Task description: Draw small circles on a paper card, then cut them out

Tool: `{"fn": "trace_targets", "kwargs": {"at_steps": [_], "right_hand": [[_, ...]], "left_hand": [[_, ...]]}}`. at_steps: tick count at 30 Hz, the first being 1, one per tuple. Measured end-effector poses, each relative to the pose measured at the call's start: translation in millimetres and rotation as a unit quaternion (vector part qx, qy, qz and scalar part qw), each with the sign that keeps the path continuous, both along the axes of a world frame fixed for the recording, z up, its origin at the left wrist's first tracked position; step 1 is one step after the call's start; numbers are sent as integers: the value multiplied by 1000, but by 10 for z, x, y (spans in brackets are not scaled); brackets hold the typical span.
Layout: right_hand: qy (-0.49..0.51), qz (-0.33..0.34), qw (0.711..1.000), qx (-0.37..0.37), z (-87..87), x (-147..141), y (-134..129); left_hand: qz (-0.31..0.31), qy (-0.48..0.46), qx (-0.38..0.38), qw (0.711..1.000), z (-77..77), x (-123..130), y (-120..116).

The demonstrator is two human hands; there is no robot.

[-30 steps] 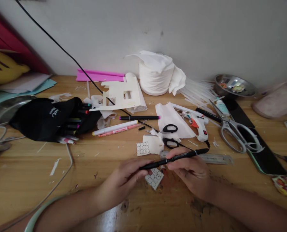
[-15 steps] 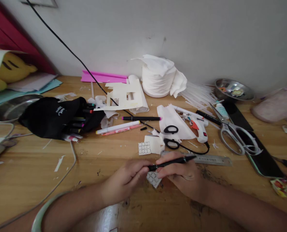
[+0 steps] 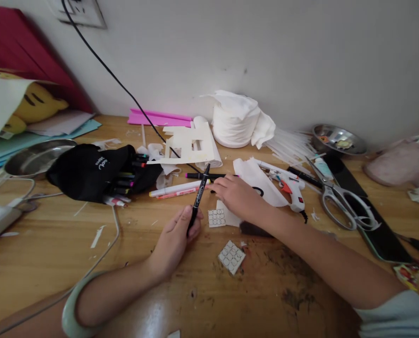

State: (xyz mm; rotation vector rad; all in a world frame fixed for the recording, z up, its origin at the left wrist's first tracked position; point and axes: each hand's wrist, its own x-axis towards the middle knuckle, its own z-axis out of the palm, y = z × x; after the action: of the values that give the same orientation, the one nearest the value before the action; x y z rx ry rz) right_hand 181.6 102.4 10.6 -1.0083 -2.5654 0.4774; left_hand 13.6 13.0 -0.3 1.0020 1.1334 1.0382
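My left hand (image 3: 174,237) is wrapped round a black marker pen (image 3: 198,202), its dark tip pointing up and away from me. Stretched out further back, my right hand (image 3: 239,195) has its fingertips together at a small black pen cap (image 3: 213,191), mostly hidden by the fingers. In front of my hands, a small white square with a grid of drawn circles (image 3: 231,257) lies on the wooden table. Another circle-patterned square (image 3: 217,218) lies beside a plain white piece (image 3: 228,214), below my right hand.
Behind are a white and orange marker pair (image 3: 179,188), a black marker with magenta ends (image 3: 195,176) and cut-out card (image 3: 186,148). To the right lie a glue gun (image 3: 294,190), large scissors (image 3: 343,199) and a phone (image 3: 382,234). A black marker pouch (image 3: 89,173) sits left.
My hands have parted. The left keeps the marker, now upright, while the right has moved away to the cap behind. The front patterned square is uncovered, and the view has shifted slightly.
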Motion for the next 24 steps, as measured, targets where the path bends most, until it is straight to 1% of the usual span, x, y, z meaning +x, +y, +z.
{"fn": "trace_targets", "kwargs": {"at_steps": [3, 6, 8, 10, 13, 15, 16, 20, 21, 24], "right_hand": [[9, 9, 1000, -28, -64, -63, 110], [52, -1, 997, -63, -23, -69, 140], [103, -35, 990, -85, 44, -44, 116], [168, -84, 976, -110, 116, -5, 74], [269, -141, 941, -149, 203, 59, 7], [321, -161, 918, -168, 246, 86, -31], [352, -168, 902, -184, 264, 92, -48], [481, -177, 810, -285, 315, 76, -94], [492, -176, 796, -306, 318, 70, -98], [480, -171, 789, -342, 300, 70, -102]], "left_hand": [[-9, -7, -10, 1000, 8, 10, -2], [-17, -17, -10, 1000, 20, 15, -10], [-25, -25, -7, 999, 11, 13, -12], [-31, -26, -4, 999, -12, 10, -14], [-46, -17, -9, 999, -52, 6, -26], [-59, -9, -13, 998, -66, 5, -40], [-65, -6, -14, 998, -67, 6, -48], [-80, 10, -6, 997, -47, 15, -62], [-83, 13, -4, 996, -40, 17, -61], [-92, 24, 6, 995, -20, 18, -55]]}}
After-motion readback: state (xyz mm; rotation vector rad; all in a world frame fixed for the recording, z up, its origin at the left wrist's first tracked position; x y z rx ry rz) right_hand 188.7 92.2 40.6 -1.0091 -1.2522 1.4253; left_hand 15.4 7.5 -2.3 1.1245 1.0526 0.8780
